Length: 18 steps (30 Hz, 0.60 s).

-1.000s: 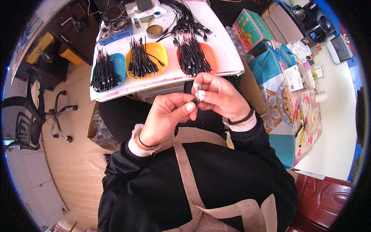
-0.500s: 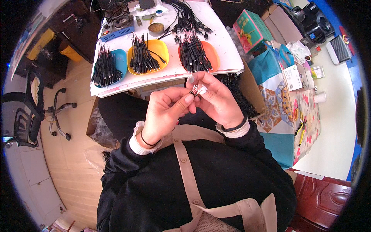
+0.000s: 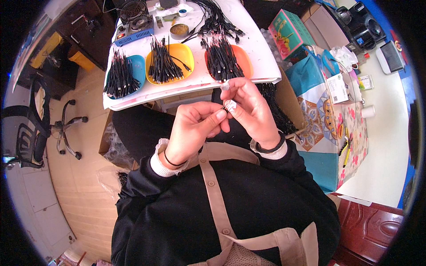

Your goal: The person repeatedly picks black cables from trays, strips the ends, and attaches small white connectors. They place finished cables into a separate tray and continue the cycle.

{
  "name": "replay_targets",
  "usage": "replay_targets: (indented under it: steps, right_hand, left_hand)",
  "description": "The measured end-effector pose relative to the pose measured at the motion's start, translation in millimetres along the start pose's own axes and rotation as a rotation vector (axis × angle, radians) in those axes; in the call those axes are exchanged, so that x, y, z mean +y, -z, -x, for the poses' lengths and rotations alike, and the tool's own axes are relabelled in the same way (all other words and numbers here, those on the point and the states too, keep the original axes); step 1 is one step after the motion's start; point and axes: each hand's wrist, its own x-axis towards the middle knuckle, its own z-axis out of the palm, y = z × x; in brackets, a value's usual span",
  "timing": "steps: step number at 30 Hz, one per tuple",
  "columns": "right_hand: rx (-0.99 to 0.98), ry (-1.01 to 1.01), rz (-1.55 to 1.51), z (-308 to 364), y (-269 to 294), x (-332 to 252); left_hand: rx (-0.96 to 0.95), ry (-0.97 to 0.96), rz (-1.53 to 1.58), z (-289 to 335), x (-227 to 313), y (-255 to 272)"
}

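Observation:
In front of my chest, both hands meet around the end of a thin black cable [image 3: 225,109]. My left hand [image 3: 191,124] pinches it between thumb and forefinger. From the other side my right hand [image 3: 255,116] closes thumb and fingers on the wire end, whose tips are mostly hidden. White tape wraps the right thumb and a fingertip. Beyond the hands, short black cables with bared ends lie in bundles on a blue plate [image 3: 139,73], a yellow plate [image 3: 186,54] and an orange plate [image 3: 246,62].
The white table [image 3: 199,86] also carries a blue device with a fan [image 3: 135,33], a round tin [image 3: 179,31] and loose black cables [image 3: 217,22]. A box of cables [image 3: 288,104] stands below right. Further right are a patterned cloth bag [image 3: 310,88] and yellow-handled cutters [image 3: 346,150].
My right thumb has come down over the bared red and white wires, which showed between the hands before. The right hand is slightly turned; the left has barely shifted.

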Motion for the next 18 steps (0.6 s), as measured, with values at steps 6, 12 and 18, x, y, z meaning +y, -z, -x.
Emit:
replay_targets:
  steps: [6,12,18]
  right_hand:
    - [0.079,0.01,0.142,-6.9,11.7,-10.1]
    - [-0.015,0.141,0.72,-1.1,3.1,-16.6]
    - [0.251,0.089,0.397,-2.9,16.5,-28.7]
  left_hand:
    - [0.064,-0.036,-0.168,-3.0,4.1,3.6]
    - [0.045,-0.077,-0.336,-0.3,4.6,1.8]
    - [0.11,-0.027,-0.14,15.5,16.4,7.4]
